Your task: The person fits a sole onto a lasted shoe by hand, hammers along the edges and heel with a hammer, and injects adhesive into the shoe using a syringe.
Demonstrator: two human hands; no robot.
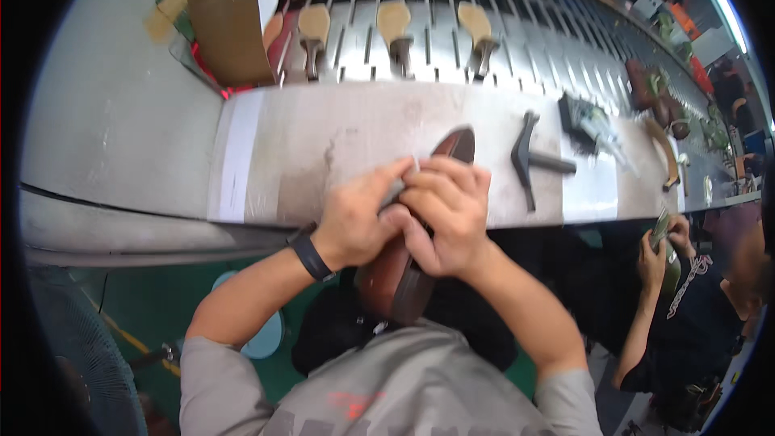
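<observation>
A brown leather shoe (pixel 383 281) with a dark sole lies lengthwise between my hands. Its toe points away over the pale worktable (pixel 299 145), while its heel end hangs past the near edge toward my lap. From the left, my left hand (pixel 353 214) closes over the shoe's middle, its fingertips pressed close to the other hand. My right hand (pixel 448 214) grips the same stretch with curled fingers and thumb. A small grey strip (pixel 392 194) shows between the hands; what it is I cannot make out. Fingers hide most of the shoe's middle.
Right of my hands lies a black-headed hammer (pixel 525 153), then a dark box (pixel 577 117) with clear plastic. Behind the table, a slatted metal conveyor (pixel 355 56) carries several tan soles (pixel 394 23). A cardboard box (pixel 232 32) stands far left. Another person (pixel 686 307) works at right.
</observation>
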